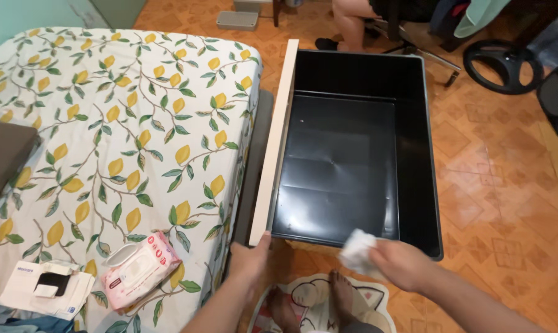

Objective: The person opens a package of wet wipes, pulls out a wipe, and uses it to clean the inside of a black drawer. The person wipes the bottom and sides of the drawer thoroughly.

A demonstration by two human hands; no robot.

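Note:
A large black plastic drawer (417,154) with a white front panel (277,139) is pulled out beside the bed, and its inside looks bare. My left hand (249,259) rests against the near end of the white panel, thumb touching its corner. My right hand (397,262) holds a crumpled white wipe (356,248) at the drawer's near rim. My bare feet (319,302) stand on a small mat below.
A bed (118,129) with a lemon-print sheet fills the left. On its near corner lie a pink pack of wet wipes (140,268) and a white box (44,288). Another person's legs (350,24) and a chair sit beyond the drawer on the orange tiled floor (501,185).

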